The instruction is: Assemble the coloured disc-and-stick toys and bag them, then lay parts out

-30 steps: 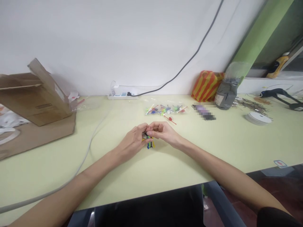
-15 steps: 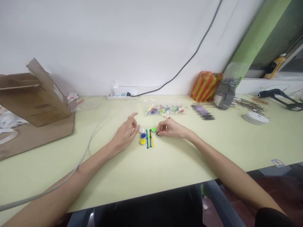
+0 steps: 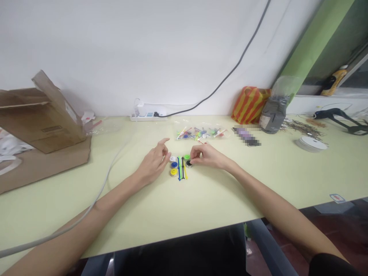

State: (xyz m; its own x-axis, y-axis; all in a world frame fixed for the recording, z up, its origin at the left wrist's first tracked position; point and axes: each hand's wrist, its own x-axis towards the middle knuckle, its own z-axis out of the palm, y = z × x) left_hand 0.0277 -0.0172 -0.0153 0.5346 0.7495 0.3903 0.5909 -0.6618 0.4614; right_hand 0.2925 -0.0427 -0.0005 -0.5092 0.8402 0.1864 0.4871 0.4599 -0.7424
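My right hand [image 3: 205,156] pinches the edge of a small black round piece [image 3: 189,163] with a clear base, low on the table. Just behind it sits a green round piece [image 3: 187,157]. Left of these lie several thin plastic arrows side by side, among them a blue arrow [image 3: 179,174], a black arrow [image 3: 183,172] and a yellow arrow [image 3: 186,174]. A white [image 3: 172,159], a blue [image 3: 174,165] and a yellow round piece [image 3: 173,172] form a column on their left. My left hand [image 3: 154,161] hovers beside the white one, holding nothing, fingers apart and index finger extended.
Behind my hands lies a clear bag [image 3: 198,132] of similar coloured parts. A power strip [image 3: 148,117] stands by the wall. A cardboard box [image 3: 43,126] is at left, with a grey cable [image 3: 106,176] crossing my left forearm. At right are a blurred-out flat object [image 3: 246,136] and a white spool [image 3: 312,144].
My right hand has shifted the black round piece slightly left, close in front of the green one, and more of its top shows. My left hand has barely moved.
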